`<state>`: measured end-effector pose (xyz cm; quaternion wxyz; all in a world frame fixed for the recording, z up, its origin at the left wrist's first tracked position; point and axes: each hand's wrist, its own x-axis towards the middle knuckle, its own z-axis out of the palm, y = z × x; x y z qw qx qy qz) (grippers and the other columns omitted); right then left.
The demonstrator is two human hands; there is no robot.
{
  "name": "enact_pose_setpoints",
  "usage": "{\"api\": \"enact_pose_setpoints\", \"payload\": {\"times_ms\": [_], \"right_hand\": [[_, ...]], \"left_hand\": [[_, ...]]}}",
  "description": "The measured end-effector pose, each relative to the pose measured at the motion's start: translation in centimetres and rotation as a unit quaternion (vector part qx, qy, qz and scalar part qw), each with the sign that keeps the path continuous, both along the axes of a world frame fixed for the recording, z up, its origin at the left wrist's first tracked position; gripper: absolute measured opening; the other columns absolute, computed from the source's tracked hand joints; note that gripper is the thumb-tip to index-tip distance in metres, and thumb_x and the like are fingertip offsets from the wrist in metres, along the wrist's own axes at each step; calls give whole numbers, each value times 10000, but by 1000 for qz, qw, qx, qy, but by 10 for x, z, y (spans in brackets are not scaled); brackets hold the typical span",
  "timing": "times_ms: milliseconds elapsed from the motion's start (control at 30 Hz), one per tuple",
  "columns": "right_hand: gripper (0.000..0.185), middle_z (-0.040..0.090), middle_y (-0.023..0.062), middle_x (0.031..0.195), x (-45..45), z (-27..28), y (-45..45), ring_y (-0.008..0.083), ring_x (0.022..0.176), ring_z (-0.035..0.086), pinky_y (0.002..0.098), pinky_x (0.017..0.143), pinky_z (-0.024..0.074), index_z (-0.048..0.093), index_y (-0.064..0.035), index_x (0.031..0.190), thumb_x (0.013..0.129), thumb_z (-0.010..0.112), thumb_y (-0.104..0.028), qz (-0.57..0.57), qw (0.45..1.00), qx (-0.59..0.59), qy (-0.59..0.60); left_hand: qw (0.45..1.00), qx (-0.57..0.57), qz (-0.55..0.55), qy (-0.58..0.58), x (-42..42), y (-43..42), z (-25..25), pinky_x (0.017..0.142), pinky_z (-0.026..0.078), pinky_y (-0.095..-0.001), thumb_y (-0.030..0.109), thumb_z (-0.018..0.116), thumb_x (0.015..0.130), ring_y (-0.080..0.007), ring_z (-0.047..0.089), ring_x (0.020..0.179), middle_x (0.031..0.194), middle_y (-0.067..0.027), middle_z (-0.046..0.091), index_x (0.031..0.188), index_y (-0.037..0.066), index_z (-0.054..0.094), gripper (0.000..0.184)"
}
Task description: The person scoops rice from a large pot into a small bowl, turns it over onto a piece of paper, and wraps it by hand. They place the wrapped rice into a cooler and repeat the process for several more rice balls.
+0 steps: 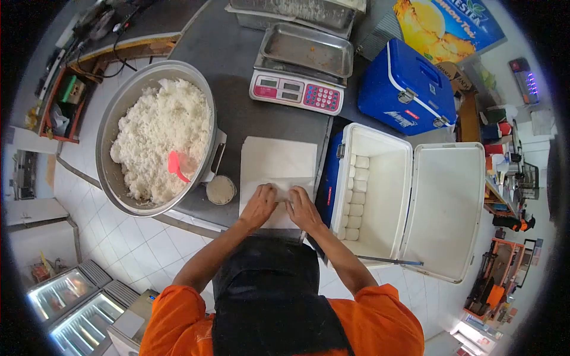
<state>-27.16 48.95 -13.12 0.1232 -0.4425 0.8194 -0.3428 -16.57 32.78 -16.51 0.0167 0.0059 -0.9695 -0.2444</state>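
White paper sheets lie on the dark counter in front of me. My left hand and my right hand are close together over the sheets, fingers bent and pinching the edge of a piece of white paper folded between them. To the left stands a large metal pot full of white rice, with a pink scoop resting in it. A small round cup of rice sits beside the pot. On the right, an open cooler holds several white wrapped bundles along its left side.
A digital scale with a metal tray on it stands behind the sheets. A closed blue cooler is at the back right. The open cooler's white lid extends to the right. Another metal pan stands farther back.
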Motion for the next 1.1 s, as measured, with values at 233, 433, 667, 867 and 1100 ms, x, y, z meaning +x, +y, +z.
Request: {"api": "enact_pose_setpoints", "payload": {"times_ms": [233,433,667,867,1100], "right_hand": [[362,598,193,1163,-24,-43,15,369,1119,571,437,935,498,581,28,1186,840,637,-66,7,988,153,3],[295,669,181,991,-63,-38,-13,355,1038,607,427,896,515,620,15,1085,808,660,-78,58,966,246,-61],[92,675,152,891,-59,-16,-31,338,953,631,402,857,532,689,-19,843,784,664,-85,10,981,109,162],[400,633,264,1207,8,-44,-16,374,1132,595,425,982,485,634,84,1194,801,569,46,-122,986,71,87],[677,479,330,1371,57,-15,-37,447,1239,496,456,1083,382,352,107,1427,787,560,39,-179,973,-84,-118]], "left_hand": [[996,30,76,17,21,-20,-4,927,475,-449,63,615,866,-395,554,1047,1086,-226,593,1141,-5,547,291],[973,134,171,-73,-24,-52,31,751,535,-503,105,735,807,-428,670,866,937,-225,686,988,-10,598,255],[993,-73,87,28,-32,-46,9,818,540,-427,62,720,756,-364,642,845,891,-200,671,917,10,626,194],[972,66,212,80,10,10,-13,775,523,-449,-26,635,789,-361,632,820,852,-206,643,1106,-17,646,318],[959,150,208,122,25,21,-18,865,485,-494,-28,573,775,-430,559,972,1111,-287,580,1481,-26,319,750]]}}
